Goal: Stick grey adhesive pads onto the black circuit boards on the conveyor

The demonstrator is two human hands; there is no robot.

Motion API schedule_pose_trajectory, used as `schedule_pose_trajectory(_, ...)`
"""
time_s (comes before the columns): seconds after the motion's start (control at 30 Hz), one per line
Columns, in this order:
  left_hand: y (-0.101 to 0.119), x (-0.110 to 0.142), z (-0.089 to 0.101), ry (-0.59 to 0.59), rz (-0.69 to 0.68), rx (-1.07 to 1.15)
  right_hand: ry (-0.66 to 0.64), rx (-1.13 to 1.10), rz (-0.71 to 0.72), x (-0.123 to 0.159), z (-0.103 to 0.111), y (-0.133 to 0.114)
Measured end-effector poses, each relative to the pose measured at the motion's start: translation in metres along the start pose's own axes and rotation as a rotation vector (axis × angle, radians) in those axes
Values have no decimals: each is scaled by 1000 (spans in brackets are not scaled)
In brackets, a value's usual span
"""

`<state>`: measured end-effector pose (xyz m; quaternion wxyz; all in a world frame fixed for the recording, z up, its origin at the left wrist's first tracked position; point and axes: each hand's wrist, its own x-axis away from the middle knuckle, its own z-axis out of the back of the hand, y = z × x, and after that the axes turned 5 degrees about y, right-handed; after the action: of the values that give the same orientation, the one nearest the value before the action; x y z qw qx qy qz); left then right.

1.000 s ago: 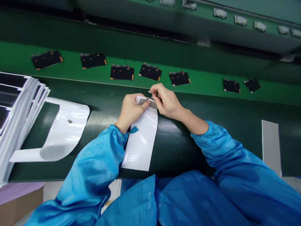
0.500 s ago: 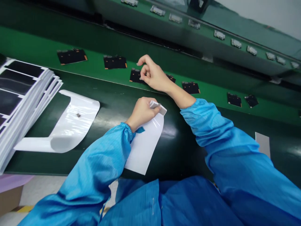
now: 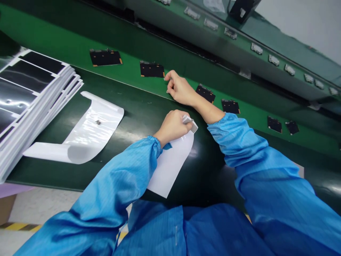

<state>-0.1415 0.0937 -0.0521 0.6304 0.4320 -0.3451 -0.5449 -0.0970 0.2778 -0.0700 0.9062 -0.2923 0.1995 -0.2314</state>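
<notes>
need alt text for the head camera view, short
A person in blue sleeves holds a white backing sheet down with the left hand, while the right hand reaches to the green conveyor belt carrying small black boards. A stack of black-and-white sheets lies at left.

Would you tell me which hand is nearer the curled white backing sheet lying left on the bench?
Left. The left hand is right of the curled white backing sheet; the right hand reaches farther, onto the belt.

Dark green workbench (image 3: 205, 177), brighter green conveyor belt (image 3: 66, 46), pale floor (image 3: 34, 209)
</notes>
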Motion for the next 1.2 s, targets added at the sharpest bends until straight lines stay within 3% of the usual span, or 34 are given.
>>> schedule_pose_trajectory(0.7,2,-1,1,11,-7,15,20,152,34,30,15,20)
schedule_pose_trajectory(0.87,-1,-2,0,0,5,6,88,240,23,33,23,40)
schedule_pose_trajectory(0.97,-1,-1,0,5,6,15,141,242,21,25,42,51)
schedule_pose_trajectory(1.07,1,-1,0,-4,14,2,110,236,-3,4,56,45)
schedule_pose_trajectory(1.2,2,0,1,-3,15,-9,-37,175,18,-28,45,16)
